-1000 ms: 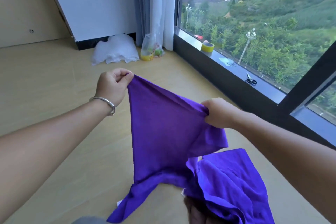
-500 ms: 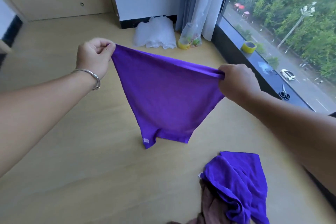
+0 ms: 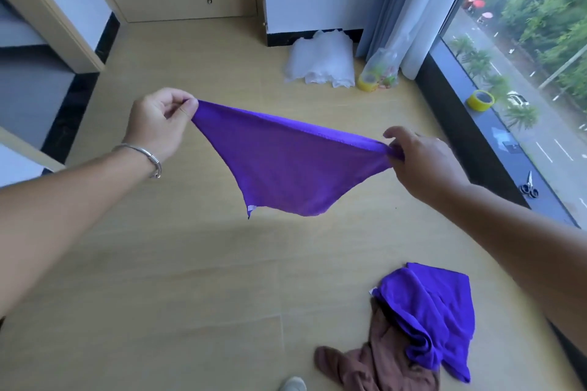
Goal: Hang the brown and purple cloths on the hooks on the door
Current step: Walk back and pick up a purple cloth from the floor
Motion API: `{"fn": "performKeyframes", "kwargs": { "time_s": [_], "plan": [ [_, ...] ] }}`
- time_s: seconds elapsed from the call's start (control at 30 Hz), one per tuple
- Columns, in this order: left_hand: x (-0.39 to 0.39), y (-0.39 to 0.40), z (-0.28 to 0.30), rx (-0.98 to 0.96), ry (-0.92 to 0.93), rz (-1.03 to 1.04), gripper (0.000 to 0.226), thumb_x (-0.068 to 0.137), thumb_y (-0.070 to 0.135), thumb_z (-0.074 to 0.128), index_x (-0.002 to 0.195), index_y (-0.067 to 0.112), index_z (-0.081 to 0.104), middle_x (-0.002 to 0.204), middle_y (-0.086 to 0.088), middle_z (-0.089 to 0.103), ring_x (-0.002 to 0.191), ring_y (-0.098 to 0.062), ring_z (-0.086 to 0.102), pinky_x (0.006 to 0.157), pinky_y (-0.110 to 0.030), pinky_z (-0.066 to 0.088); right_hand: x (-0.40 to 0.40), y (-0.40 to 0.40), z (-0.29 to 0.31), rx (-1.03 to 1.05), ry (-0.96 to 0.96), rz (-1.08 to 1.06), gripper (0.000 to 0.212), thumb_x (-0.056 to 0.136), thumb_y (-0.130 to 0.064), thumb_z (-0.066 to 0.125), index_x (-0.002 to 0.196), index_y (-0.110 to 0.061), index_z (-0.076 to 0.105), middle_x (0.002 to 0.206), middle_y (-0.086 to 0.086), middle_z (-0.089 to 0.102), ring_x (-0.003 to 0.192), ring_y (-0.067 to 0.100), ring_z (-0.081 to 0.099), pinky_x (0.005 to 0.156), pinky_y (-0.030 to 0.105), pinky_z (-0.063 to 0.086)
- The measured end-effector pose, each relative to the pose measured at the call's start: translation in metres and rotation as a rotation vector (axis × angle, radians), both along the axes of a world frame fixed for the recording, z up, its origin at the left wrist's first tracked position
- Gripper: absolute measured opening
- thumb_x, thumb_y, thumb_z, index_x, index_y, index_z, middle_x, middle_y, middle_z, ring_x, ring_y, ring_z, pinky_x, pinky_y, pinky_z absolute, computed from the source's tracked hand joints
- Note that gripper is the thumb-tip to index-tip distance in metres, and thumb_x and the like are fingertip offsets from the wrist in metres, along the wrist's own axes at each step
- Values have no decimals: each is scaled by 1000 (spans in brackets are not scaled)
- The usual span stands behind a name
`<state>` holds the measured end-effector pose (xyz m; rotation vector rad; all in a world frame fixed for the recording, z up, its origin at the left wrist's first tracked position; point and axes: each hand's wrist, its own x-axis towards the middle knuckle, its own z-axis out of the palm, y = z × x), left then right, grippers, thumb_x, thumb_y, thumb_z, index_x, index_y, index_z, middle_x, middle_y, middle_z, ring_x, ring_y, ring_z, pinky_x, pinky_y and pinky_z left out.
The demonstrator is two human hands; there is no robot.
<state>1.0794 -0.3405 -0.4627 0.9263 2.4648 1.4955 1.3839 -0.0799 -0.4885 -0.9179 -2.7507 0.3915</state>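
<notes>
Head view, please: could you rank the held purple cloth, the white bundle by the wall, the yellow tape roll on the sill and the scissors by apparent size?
1. Held purple cloth, nearest, so partly flattered
2. White bundle
3. Tape roll
4. Scissors, close to the tape roll; unsure

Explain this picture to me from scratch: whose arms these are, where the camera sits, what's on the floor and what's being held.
There is no machine here. A person wears a wide-angle camera on the head, so you look forward and down along their own two arms. The left hand, with a bracelet at the wrist, and the right hand each pinch one end of a purple cloth, stretched between them above the floor. On the wooden floor near the feet lies a pile: a second purple cloth on top of a brown cloth. Farther off are a white bundle and a clear bag. On the window ledge sit a yellow tape roll and scissors.
</notes>
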Motion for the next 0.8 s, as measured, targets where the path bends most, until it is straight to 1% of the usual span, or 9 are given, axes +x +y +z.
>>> {"fn": "performKeyframes", "kwargs": {
  "time_s": [0.07,0.13,0.2,0.33,0.4,0.47,0.57,0.73,0.8],
  "plan": [
    [20,-42,-16,-82,-16,-11,23,93,20,58,76,36,62,66,17,64,59,5,55,57,-5,39,19,-28,-17,-39,-36,-4,16,91,-17,51,102,-27,55,79,-2,62,66,22,52,54,28,38],
    [46,-86,-38,-181,-40,-27,26,93,20,59,76,39,62,66,16,64,59,0,53,55,-11,39,44,-63,-38,-89,-66,29,9,91,-18,54,93,-25,59,68,-3,56,60,25,51,50,29,36],
    [76,-126,-62,-255,-79,-37,29,92,20,60,76,43,62,70,12,65,63,-10,53,57,-16,39,70,-98,-60,-143,-81,82,6,90,-18,60,91,-20,65,73,0,63,67,30,58,55,35,45],
    [143,-200,-112,-398,-123,-48,30,91,18,61,78,45,61,72,17,63,60,-3,52,56,-11,37,130,-164,-106,-277,-86,149,11,86,-9,66,91,-17,72,87,-2,66,76,24,62,61,34,48],
    [174,-234,-138,-447,-162,-43,29,91,18,62,79,44,60,74,18,62,62,-6,53,56,-10,37,155,-194,-130,-368,-94,126,16,85,-4,65,93,-16,73,90,-1,66,79,23,63,66,37,51],
    [202,-265,-165,-485,-195,-39,29,90,17,62,79,44,59,74,16,62,64,-9,53,56,-12,37,178,-221,-152,-405,-141,107,17,85,-5,65,95,-16,73,88,-1,68,82,24,64,68,36,50],
    [241,-308,-202,-562,-275,-34,30,90,17,63,77,44,59,72,15,62,64,-11,53,58,-18,39,211,-257,-181,-461,-285,77,15,83,-16,67,97,-21,70,85,0,71,83,23,64,68,34,48],
    [279,-357,-256,-631,-403,-33,27,89,18,64,77,41,60,70,15,63,62,-6,54,57,-17,38,247,-301,-224,-536,-420,-13,3,84,-28,67,86,-27,64,74,-1,69,73,24,64,58,32,44],
    [282,-365,-275,-640,-437,-28,26,88,16,65,73,38,61,69,14,63,62,-5,55,57,-15,38,249,-310,-239,-565,-442,-41,5,84,-29,67,81,-27,65,66,-4,65,65,21,61,55,31,39]
  ]
}}
